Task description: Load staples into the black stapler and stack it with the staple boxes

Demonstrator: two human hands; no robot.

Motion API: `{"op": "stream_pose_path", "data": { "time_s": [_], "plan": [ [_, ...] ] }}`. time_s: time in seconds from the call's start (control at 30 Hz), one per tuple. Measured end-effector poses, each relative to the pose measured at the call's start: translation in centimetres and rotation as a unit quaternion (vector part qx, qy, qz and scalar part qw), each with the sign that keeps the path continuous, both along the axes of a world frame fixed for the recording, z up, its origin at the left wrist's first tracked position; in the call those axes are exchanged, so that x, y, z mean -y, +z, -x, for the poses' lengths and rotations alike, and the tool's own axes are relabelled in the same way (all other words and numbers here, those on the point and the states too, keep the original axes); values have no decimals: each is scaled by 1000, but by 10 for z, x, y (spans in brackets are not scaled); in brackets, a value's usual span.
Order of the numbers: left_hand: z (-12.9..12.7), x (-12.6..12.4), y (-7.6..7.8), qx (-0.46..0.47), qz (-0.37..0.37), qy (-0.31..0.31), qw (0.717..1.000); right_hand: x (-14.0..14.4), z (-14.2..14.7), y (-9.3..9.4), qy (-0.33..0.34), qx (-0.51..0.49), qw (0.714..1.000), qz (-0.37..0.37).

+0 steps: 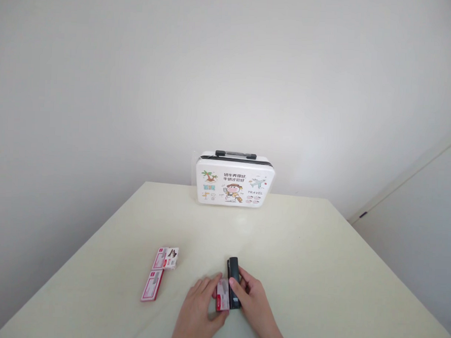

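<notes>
Our L hand [198, 303] is curled part-closed, grasping a small box [223, 298]: thumb at the near end, index finger at the far end, other fingertips hidden from us. Our R hand [256, 298] grips a dark stapler [234, 270], thumb on top, fingers round its R side, tips partly out of sight. Both forearms cut off at bottom of view.

Box: pale pinkish top w/ red at the near L corner; print too small for us to read. Stapler: greenish-black, long, pointing away from us, w/ whitish illegible mark nr the near end. The two sit side by side at the near part of the counter [289, 250], approx. parallel; we can't tell if they touch.

Further L: two pink-edged boxes [152, 286], approx. end to end, + a white box [172, 258] w/ dark pic. against the far one. Back of counter: white case [213, 194], upright, black handle [220, 153], cartoon print incl. "TRAVEL"; rear hidden. Behind: pale wall [214, 70].
</notes>
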State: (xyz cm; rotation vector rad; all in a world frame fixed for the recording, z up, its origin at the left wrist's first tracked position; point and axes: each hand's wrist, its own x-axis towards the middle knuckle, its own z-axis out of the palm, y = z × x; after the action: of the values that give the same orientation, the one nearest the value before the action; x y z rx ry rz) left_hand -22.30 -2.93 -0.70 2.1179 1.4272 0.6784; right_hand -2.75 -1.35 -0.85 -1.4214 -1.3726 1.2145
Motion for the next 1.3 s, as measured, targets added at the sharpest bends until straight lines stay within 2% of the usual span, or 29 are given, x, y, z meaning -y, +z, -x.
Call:
{"op": "stream_pose_path", "data": {
  "time_s": [0.3, 0.43, 0.5, 0.57, 0.6, 0.63, 0.7, 0.73, 0.77, 0.87, 0.97, 1.03, 1.13, 1.23, 1.3],
  "plan": [
    [-2, 1, -7, -7, -14, 4, 1000, 2, 2, -4, -17, 3, 1000, 5],
    [-1, 4, 0, 11, 30, 14, 999, 3, 3, -3, -20, 9, 1000, 2],
    [8, 4, 5, 35, 53, 31, 998, 4, 3, -3, -24, 12, 1000, 5],
    [27, 3, 7, 56, 29, 91, 994, 4, 2, -3, -29, 11, 999, 8],
    [41, 2, 6, 57, -2, 147, 987, 4, 2, -3, -31, 10, 999, 10],
    [58, 1, 3, 49, -39, 216, 974, 4, 2, -3, -33, 10, 999, 12],
    [92, -1, -5, -7, -90, 368, 925, 4, 1, -2, -33, 11, 999, 14],
    [107, -1, -10, -50, -84, 397, 913, 4, 1, -2, -32, 13, 999, 15],
    [120, 0, -15, -78, -67, 400, 911, 4, 0, -2, -31, 13, 999, 16],
    [137, 9, -22, -110, -2, 331, 937, 4, -1, -3, -29, 7, 999, 19],
    [131, 23, -18, -116, 57, 226, 965, 3, -1, -4, -30, 1, 999, 22],
    [125, 29, -11, -109, 100, 152, 977, 2, -1, -5, -31, 2, 999, 22],
    [116, 29, 2, -77, 159, 78, 981, 2, -2, -6, -29, 4, 999, 22],
    [99, 17, 17, -49, 178, 43, 982, 2, -2, -9, -24, 0, 999, 23],
    [80, 6, 29, -46, 150, 37, 987, 2, -2, -11, -23, -6, 999, 23]
  ]
}}
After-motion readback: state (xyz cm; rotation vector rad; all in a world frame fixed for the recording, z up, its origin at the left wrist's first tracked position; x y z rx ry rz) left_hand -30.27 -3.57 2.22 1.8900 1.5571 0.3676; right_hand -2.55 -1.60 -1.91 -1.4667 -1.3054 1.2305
